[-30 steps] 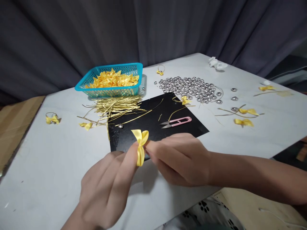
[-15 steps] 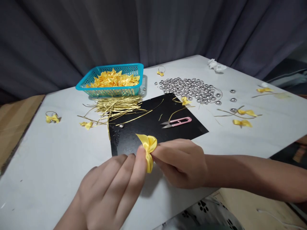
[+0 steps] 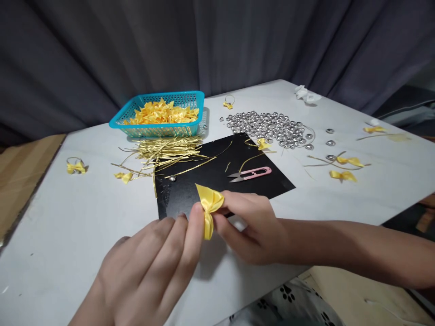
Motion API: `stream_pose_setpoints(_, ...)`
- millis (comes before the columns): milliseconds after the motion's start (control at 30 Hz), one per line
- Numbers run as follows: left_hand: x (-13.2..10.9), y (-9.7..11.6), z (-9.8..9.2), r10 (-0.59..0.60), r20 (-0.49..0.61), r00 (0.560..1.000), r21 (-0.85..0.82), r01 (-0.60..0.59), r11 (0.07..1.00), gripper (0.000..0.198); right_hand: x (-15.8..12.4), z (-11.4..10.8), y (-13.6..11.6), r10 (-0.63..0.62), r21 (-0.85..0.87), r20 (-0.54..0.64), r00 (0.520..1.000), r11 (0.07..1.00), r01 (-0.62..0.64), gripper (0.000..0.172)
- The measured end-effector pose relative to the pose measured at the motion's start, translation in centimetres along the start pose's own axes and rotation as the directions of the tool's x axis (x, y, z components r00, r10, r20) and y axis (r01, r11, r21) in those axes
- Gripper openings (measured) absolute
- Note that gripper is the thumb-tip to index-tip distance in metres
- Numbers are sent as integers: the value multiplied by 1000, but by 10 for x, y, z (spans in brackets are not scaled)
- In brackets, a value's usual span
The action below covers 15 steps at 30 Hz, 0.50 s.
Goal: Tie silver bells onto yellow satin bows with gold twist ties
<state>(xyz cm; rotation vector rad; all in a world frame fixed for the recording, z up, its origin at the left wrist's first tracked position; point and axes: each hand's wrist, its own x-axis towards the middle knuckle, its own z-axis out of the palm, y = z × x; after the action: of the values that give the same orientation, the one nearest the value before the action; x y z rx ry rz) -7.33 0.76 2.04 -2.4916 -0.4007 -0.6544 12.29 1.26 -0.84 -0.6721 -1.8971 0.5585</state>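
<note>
A yellow satin ribbon bow point(image 3: 210, 204) is held upright above the near edge of a black mat point(image 3: 190, 190). My left hand point(image 3: 152, 267) pinches the bow from the left, its fingers curled together. From the right, my right hand point(image 3: 251, 226) has thumb and forefinger at the bow's side, slightly apart from each other but touching the ribbon. Whatever lies behind the bow's knot is hidden by the fingers. Beyond the hands, pink-handled thread snips point(image 3: 249, 174) lie on the mat.
A turquoise basket point(image 3: 156, 131) of yellow bows stands at the back left, with gold wire ties point(image 3: 170, 148) before it. Silver beads point(image 3: 268, 127) are heaped behind the mat. Loose bows point(image 3: 343, 175) lie on the right; a bow with a wire loop point(image 3: 76, 167) lies on the left.
Both hands have shifted slightly left with the bow, which has turned to show more of its upper loop. The right thumb and forefinger have spread a little.
</note>
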Motion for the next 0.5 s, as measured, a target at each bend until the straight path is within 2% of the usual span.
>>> stream_pose_setpoints(33, 0, 5, 1, -39, -7, 999, -20, 39, 999, 41, 0, 0, 1, -6, -11, 27, 1000, 1000, 6, 16)
stream_pose_setpoints(67, 1, 11, 2, -200, -34, 979, -37, 199, 979, 45, -1, 0, 2, -13, -22, 57, 998, 1000, 14, 18)
stream_pose_setpoints(100, 1, 19, 4, -357, -66, 932, -53, 354, 934, 48, -2, 0, 4, -21, -26, 83, 996, 999, 23, 19)
stream_pose_setpoints(133, 1, 27, 6, -457, -92, 885, -73, 451, 889, 48, -2, 0, 5, -34, -20, 98, 995, 999, 37, 19)
stream_pose_setpoints(200, 1, 39, 8, -541, -126, 831, -115, 530, 840, 47, -3, 1, 7, -61, 14, 98, 993, 998, 60, 18)
stream_pose_setpoints(267, 3, 46, 9, -563, -150, 813, -140, 546, 826, 48, -4, 1, 7, -71, 63, 76, 995, 996, 66, 18)
stream_pose_setpoints(333, 6, 47, 9, -554, -161, 816, -144, 536, 832, 52, -4, 1, 7, -61, 99, 63, 996, 994, 54, 17)
stream_pose_setpoints(500, 10, 41, 11, -437, -191, 879, 24, 449, 893, 61, -4, 1, 4, -18, 136, 30, 999, 991, 14, 19)
